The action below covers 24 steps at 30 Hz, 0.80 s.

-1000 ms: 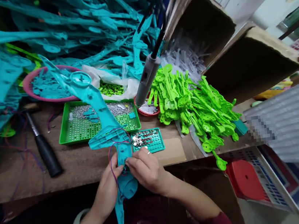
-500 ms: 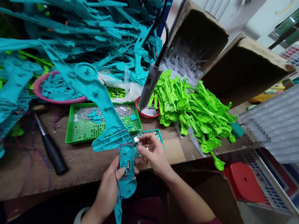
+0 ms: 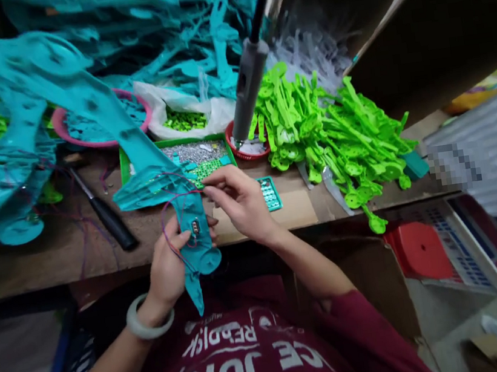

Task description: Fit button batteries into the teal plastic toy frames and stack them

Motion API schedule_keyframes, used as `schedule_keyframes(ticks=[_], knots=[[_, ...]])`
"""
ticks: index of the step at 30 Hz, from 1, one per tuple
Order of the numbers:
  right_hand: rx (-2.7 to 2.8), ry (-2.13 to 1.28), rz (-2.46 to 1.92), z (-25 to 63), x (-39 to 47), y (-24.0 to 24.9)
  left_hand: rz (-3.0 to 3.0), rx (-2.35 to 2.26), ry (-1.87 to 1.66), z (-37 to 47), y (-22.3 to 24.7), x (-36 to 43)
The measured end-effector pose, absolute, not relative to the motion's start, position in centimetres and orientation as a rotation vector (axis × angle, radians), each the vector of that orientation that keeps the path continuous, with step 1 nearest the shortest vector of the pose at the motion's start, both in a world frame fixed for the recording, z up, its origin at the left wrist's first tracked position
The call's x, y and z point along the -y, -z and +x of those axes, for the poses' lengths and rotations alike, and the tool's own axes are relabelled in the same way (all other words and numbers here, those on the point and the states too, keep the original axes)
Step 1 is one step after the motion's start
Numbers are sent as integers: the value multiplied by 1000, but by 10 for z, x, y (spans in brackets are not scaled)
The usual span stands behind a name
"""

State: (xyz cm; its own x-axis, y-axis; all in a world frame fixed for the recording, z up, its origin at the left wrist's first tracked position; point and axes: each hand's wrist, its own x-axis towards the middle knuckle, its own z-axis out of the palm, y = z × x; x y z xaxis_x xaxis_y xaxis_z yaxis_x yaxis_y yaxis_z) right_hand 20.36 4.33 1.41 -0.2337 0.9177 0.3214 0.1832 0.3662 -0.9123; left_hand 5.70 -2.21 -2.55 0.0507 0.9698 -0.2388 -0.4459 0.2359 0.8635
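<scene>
My left hand is closed around the lower end of a long teal plastic shell, thumb on its inner face. A small metal-and-dark component sits in a slot of the shell beside that thumb. Thin red and blue wires loop out from the shell. To its right, my right hand pinches the wires' far end between thumb and fingertips. Whatever is attached at that end is hidden by the fingers. The shell's upper part reaches up and left over the bench.
A green tray of small metal pieces lies behind the shell. A small teal tray, a red basket and a lime-green parts heap stand right. A hammer lies left. A grey tool hangs overhead.
The camera view has shifted. My right hand has moved up along the shell, and the small silvery piece seen at its fingertips is now hidden. My left hand keeps its hold.
</scene>
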Motion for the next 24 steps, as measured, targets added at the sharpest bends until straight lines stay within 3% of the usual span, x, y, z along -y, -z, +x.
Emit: schedule_keyframes(ticks=[9,24], knots=[[1916,-902,-794,184,-34,-23,682,-1087,-1393,37,18,29],[1861,-967,-824,197,-36,-22,756,-1195,-1298,42,7,36]])
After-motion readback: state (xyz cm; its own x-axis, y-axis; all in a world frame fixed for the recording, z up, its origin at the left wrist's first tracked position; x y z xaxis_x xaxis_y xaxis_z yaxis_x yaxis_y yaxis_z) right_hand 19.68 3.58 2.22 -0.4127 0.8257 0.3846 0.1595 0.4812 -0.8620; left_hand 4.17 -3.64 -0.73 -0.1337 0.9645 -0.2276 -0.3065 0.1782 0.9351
